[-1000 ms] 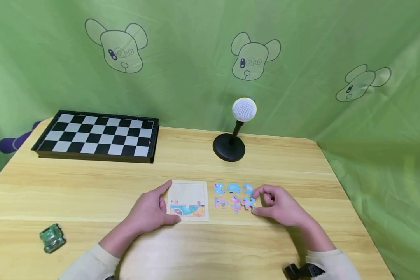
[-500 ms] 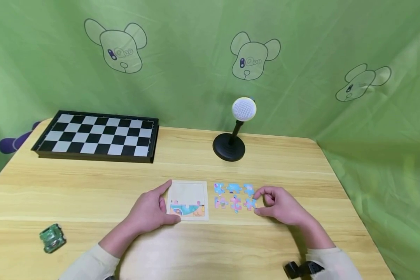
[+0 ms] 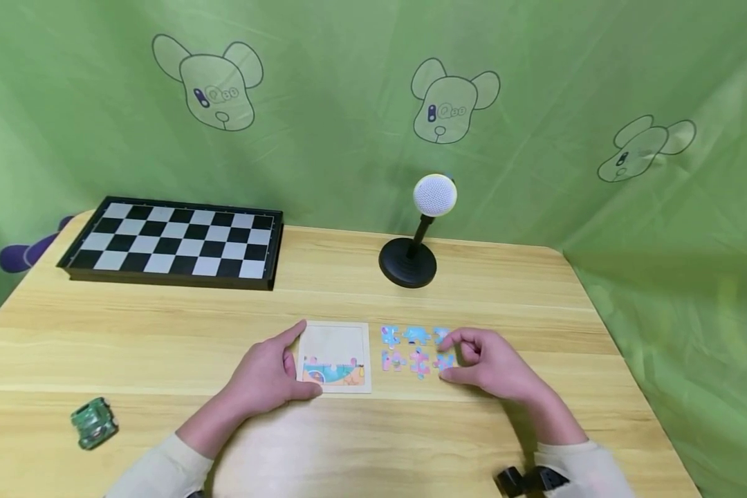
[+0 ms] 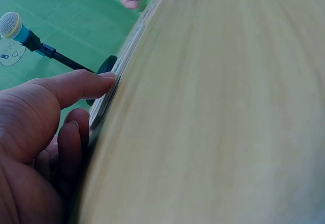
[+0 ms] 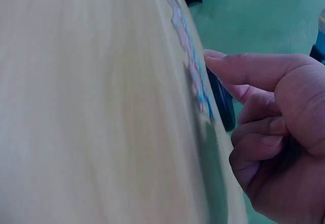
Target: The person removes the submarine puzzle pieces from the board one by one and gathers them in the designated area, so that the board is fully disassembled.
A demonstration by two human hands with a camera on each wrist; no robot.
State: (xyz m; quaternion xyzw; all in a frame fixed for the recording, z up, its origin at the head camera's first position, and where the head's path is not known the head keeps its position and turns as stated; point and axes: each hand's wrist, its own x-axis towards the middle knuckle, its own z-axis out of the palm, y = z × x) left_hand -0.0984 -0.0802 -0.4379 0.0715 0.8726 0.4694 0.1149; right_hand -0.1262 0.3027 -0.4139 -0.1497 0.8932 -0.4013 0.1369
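Observation:
A square puzzle tray (image 3: pixel 335 346) lies on the wooden table (image 3: pixel 162 332), with its bottom row of pieces filled in. My left hand (image 3: pixel 295 360) holds the tray's left side between forefinger and thumb; the left wrist view shows that hand (image 4: pixel 76 107) against the tray's edge (image 4: pixel 109 99). Several loose colourful puzzle pieces (image 3: pixel 404 348) lie in two rows just right of the tray. My right hand (image 3: pixel 446 358) has its forefinger and thumb closed around the lower right piece (image 3: pixel 443 361), partly hiding it. In the right wrist view my right hand's forefinger (image 5: pixel 244 69) reaches to the row of pieces (image 5: pixel 185 36).
A folded chessboard (image 3: pixel 174 238) sits at the back left. A microphone on a round black base (image 3: pixel 411 263) stands behind the pieces. A small green toy car (image 3: pixel 93 422) lies near the front left edge. Green cloth surrounds the table.
My right hand has slid a little left over the lower right piece, and its forefinger and thumb have closed in on it. The left hand and the tray have not moved.

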